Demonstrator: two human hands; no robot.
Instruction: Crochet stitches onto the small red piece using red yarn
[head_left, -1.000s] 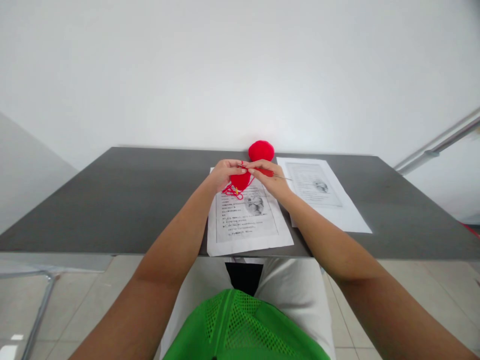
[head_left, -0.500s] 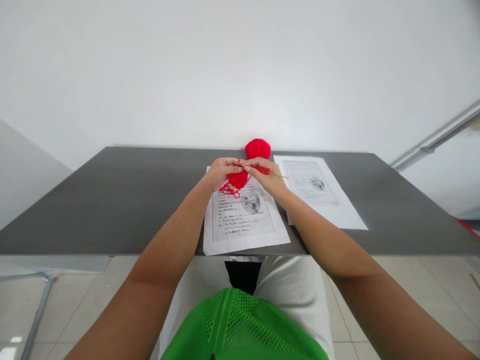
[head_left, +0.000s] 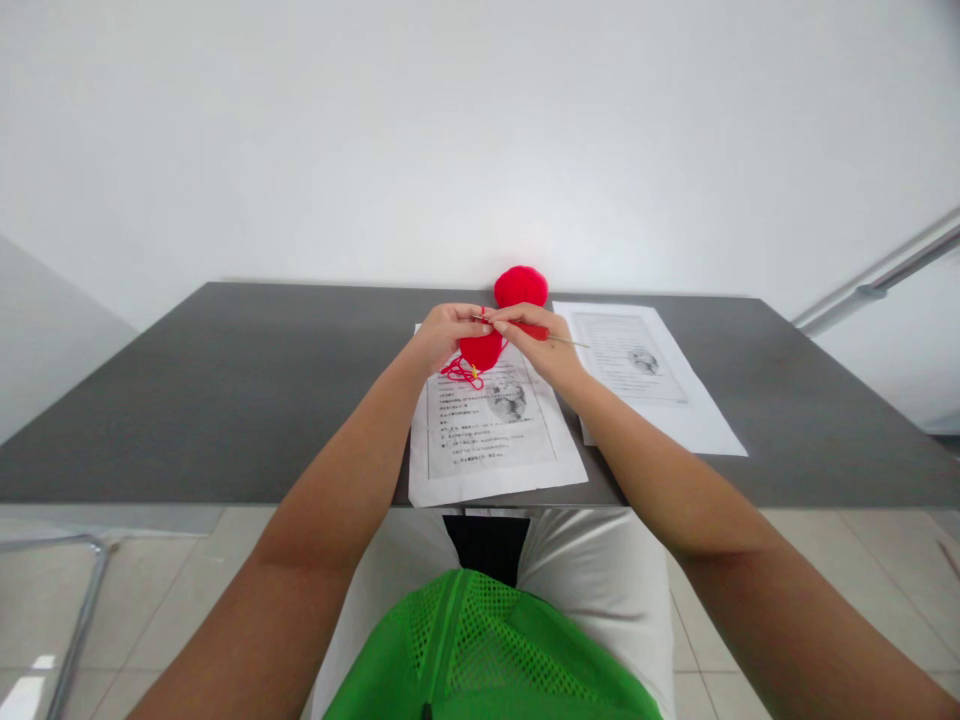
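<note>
The dark table (head_left: 225, 400) carries two printed sheets: the nearer sheet (head_left: 487, 445) reaches its front edge, where a forearm's brush could drag it off; the other sheet (head_left: 697, 420) lies right of centre. Above the nearer sheet's far edge, the left hand (head_left: 437, 338) pinches the red yarn piece (head_left: 480, 350), while the right hand (head_left: 553, 348) has its fingers closed around the hook (head_left: 531, 330). The yarn ball (head_left: 520, 285) sits by the table's far edge, close to the wall; a hard tug on its strand could roll it. If the left pinch slackens, the piece could twist and stitches slip off the hook's tip. Loose yarn loops (head_left: 457, 373) dangling below could snarl, or catch on the small yellow marker (head_left: 474, 373) among them.
</note>
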